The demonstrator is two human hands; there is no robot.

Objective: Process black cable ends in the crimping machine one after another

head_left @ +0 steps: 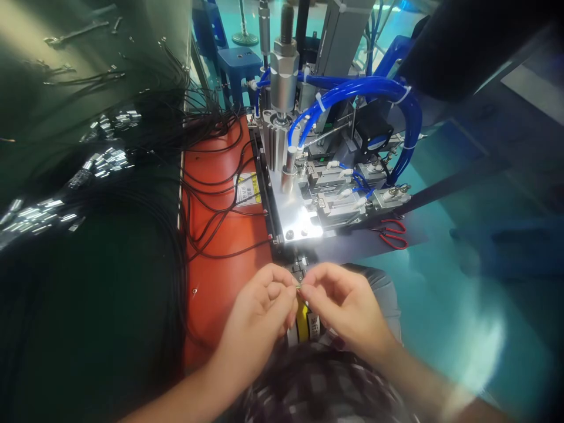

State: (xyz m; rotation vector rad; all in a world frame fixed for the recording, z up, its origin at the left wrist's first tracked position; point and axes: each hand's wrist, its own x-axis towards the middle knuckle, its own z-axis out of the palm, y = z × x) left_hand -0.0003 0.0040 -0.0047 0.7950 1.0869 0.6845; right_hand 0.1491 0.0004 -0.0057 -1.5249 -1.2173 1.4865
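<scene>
My left hand (268,305) and my right hand (343,299) meet in front of the machine, fingertips almost touching. Both are closed in a pinch on a tiny yellowish thin piece (299,286); it is too small to tell its kind. Just beyond the fingers stands the front of a pneumatic press machine (295,217) with a bright metal plate. Under the hands shows a yellow label band (302,323) with printed characters, partly covered by the fingers.
Black cables (211,223) trail over the orange surface (229,276) at left. Bundles with shiny metal connectors (106,164) lie on the dark green table (88,305). Red-handled scissors or snips (394,234) lie right of the machine. Blue air hoses (365,88) arch over it. A blue stool (240,64) stands behind.
</scene>
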